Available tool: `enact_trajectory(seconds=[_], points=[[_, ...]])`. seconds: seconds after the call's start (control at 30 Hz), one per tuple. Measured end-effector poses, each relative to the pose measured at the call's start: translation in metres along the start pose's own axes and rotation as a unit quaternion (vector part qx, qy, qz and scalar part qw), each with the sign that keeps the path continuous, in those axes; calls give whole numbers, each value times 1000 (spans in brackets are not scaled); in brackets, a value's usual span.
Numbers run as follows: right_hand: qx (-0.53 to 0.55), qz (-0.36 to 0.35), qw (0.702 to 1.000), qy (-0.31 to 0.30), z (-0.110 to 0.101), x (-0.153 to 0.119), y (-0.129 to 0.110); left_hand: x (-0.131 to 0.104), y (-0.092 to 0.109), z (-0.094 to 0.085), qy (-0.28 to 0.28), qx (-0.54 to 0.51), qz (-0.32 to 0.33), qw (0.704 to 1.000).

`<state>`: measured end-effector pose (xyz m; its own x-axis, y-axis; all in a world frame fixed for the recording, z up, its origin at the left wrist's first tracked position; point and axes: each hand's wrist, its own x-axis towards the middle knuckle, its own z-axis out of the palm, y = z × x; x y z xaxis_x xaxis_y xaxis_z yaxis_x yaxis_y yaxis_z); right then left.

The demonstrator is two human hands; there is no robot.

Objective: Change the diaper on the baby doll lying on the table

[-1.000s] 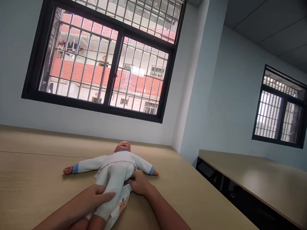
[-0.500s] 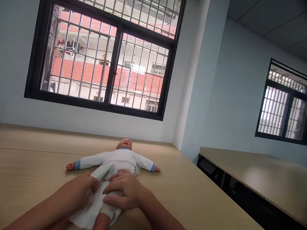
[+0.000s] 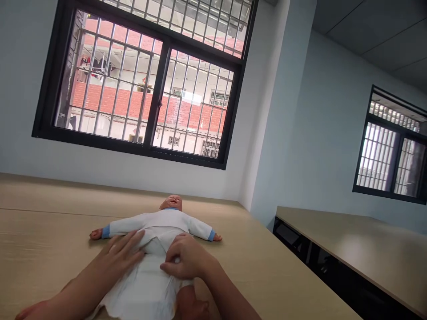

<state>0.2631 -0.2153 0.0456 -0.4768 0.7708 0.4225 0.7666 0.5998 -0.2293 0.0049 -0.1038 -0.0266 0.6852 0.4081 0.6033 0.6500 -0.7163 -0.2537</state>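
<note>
A baby doll [image 3: 160, 224] in a white romper lies face-up, arms spread, on a wooden table [image 3: 50, 231]. The left hand [image 3: 125, 251] rests flat, fingers spread, on its waist; the right hand [image 3: 183, 260] pinches the white diaper [image 3: 147, 289] beside it.

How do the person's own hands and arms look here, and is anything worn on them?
Both the left hand and the right hand are bare, with no gloves. No ring, watch or bracelet shows. The forearms are bare too: no sleeve is in view down to the bottom edge of the picture. Fingernails look short and plain, though small in this view.
</note>
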Motion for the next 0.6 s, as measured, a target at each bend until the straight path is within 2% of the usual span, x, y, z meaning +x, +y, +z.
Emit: enact_trajectory(seconds=[0.1,0.27,0.33,0.4,0.5,0.6], points=[[-12,-1,1000,-15,2,1,1,8,5,-5,-8,-69,79,994],[-47,-5,999,-28,-4,-1,1,17,-2,-19,-76,-179,110,975],[-43,-1,998,-39,-8,-1,2,21,-8,-28,-88,-252,96,959],[-31,13,998,-47,-11,-2,4,23,-12,-38,-91,-339,96,932],[-3,40,997,-58,-12,-3,7,24,-13,-55,-91,-435,12,896],[38,64,996,-51,-11,-5,11,25,-15,-65,-131,-470,-36,872]])
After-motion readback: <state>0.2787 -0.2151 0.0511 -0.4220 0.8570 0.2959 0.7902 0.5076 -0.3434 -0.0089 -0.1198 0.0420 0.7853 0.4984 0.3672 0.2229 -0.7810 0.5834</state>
